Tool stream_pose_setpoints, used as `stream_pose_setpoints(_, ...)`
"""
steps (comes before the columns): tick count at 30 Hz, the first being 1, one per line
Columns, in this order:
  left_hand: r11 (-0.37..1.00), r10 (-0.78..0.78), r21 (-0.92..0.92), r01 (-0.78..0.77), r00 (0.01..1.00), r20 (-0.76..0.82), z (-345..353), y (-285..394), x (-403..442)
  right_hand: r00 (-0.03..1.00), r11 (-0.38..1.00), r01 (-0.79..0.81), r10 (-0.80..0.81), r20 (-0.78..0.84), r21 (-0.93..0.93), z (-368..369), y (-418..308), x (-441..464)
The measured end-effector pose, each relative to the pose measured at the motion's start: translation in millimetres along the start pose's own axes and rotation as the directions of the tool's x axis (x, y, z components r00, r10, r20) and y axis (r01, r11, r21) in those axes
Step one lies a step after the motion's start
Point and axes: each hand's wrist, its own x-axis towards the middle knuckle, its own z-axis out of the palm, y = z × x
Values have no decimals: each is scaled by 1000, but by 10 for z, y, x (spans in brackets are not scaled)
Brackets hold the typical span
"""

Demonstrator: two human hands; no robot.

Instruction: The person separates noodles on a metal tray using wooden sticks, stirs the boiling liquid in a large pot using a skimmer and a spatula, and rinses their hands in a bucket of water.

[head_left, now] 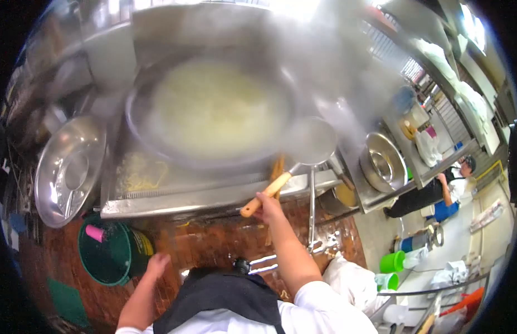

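My right hand (268, 209) is closed round the wooden handle (278, 186) of a round skimmer, whose pale head (313, 140) is at the right rim of a large steaming pan (130, 119). Cloudy yellowish liquid (214, 108) fills the pan, blurred by steam. Brown wooden sticks (279, 167) stand behind the handle. A long metal handle (312, 209) hangs beside it over the counter's front edge. My left hand (156, 265) is low, beside a dark green bucket (127, 275); nothing shows in it, and its fingers are too indistinct to read.
A wide steel bowl (94, 167) leans at the left of the metal counter (152, 209). Pale strands (141, 175) lie on the counter. Steel bowls (384, 167) stand on the right. A co-worker (437, 189) is at the far right. The reddish-brown floor (208, 245) looks wet.
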Motion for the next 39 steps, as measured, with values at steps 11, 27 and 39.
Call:
stream_pose_setpoints(11, 939, 288, -284, -196, 898, 334, 1125, 3514, 694, 928, 881, 331, -368, -51, -337, -1320, -600, -298)
stream_pose_setpoints(27, 999, 26, -45, -20, 989, 145, 1083, 2797, 200, 841, -62, -19, -541, 18, -998, -3340, -1967, 962)
stream_pose_setpoints(39, 981, -193, 49, 190, 979, 65, 1188, 1673, -270, 607, -226, -108, -787, 116, -968, -3880, -2993, -189)
